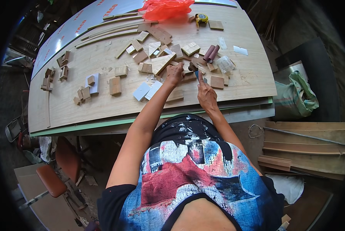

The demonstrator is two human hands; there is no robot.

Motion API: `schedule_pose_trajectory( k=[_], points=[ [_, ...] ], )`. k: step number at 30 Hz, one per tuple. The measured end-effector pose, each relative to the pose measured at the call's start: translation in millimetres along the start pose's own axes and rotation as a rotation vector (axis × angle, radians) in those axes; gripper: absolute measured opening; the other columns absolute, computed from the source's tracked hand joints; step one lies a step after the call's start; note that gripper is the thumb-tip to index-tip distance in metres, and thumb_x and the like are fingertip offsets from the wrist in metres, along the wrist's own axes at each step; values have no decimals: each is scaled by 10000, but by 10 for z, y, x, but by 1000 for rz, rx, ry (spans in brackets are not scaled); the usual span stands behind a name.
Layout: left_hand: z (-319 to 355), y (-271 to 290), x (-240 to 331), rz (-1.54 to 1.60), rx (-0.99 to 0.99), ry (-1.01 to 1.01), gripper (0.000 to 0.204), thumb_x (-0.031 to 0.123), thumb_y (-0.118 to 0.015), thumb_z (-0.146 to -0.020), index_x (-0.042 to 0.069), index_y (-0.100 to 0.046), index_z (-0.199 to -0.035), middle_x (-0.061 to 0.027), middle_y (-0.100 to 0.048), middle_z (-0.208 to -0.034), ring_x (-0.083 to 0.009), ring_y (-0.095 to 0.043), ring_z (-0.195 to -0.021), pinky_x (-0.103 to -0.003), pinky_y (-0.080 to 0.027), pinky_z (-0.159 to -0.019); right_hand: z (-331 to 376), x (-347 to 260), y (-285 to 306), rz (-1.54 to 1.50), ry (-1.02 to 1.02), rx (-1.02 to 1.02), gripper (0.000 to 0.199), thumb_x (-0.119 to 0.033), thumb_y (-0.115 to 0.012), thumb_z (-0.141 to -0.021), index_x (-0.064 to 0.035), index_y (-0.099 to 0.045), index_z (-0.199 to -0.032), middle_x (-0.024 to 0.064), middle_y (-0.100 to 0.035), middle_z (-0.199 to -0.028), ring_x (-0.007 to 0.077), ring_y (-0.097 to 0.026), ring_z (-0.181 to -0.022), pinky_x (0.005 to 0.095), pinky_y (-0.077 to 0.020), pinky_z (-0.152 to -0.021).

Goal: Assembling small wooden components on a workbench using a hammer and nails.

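Note:
My right hand (206,93) is wrapped round the blue handle of a hammer (192,67), whose dark head lies over the small wood pieces just right of my left hand. My left hand (175,73) is closed, its fingertips down among the wood scraps; what they pinch is too small to make out. Just beyond it lies a long pale wood block (164,63). Two white tiles (141,91) sit left of my left wrist. A square brown wood block (217,82) lies right of the hammer, near a clear plastic container (226,64).
Two dark red rolls (211,53), a yellow tape measure (201,18) and a red plastic bag (168,9) lie farther back on the wooden tabletop (99,54). Long wood strips (111,34) are at the far left. Small wooden assemblies (63,65) stand near the left edge.

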State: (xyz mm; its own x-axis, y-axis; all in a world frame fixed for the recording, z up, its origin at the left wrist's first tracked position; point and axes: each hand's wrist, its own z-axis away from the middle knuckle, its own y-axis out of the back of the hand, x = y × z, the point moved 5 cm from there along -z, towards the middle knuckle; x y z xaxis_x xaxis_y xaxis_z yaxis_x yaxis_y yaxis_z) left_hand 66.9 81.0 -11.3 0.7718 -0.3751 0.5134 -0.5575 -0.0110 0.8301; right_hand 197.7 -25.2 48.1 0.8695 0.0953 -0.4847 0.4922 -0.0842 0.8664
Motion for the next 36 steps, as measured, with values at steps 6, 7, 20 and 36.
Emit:
schedule_pose_trajectory(
  k=[6,7,20,36],
  points=[
    [-6,14,24,15,-27,10,386,140,-667,-606,83,-493,-946,-51,-613,-701,-223,-591,-689,-356,-347,-662,10,30,-13,0,10,2,547,-145,-413,-827,-180,-186,-1324,186,-530,-689,335,-553,-610,412,-449,-554],
    [-2,13,23,14,-27,12,386,140,-667,-606,83,-493,-946,-51,-613,-701,-223,-591,-689,-356,-347,-662,6,20,-6,-3,8,0,550,-146,-411,-828,-186,-179,-1325,185,-529,-684,335,-553,-608,413,-450,-554],
    [6,1,12,5,2,16,363,120,-648,-595,81,-492,-921,-57,-611,-689,-230,-593,-675,-362,-346,-659,29,-13,12,-24,22,14,562,-139,-414,-823,-199,-171,-1326,190,-536,-675,339,-555,-606,416,-446,-547],
    [25,68,75,-103,21,-87,405,114,-655,-583,60,-499,-953,-77,-606,-708,-230,-589,-655,-335,-432,-590,30,-17,-75,81,41,-46,612,-89,-411,-786,-181,-149,-1331,178,-537,-680,333,-560,-586,413,-458,-521]
  ],
)
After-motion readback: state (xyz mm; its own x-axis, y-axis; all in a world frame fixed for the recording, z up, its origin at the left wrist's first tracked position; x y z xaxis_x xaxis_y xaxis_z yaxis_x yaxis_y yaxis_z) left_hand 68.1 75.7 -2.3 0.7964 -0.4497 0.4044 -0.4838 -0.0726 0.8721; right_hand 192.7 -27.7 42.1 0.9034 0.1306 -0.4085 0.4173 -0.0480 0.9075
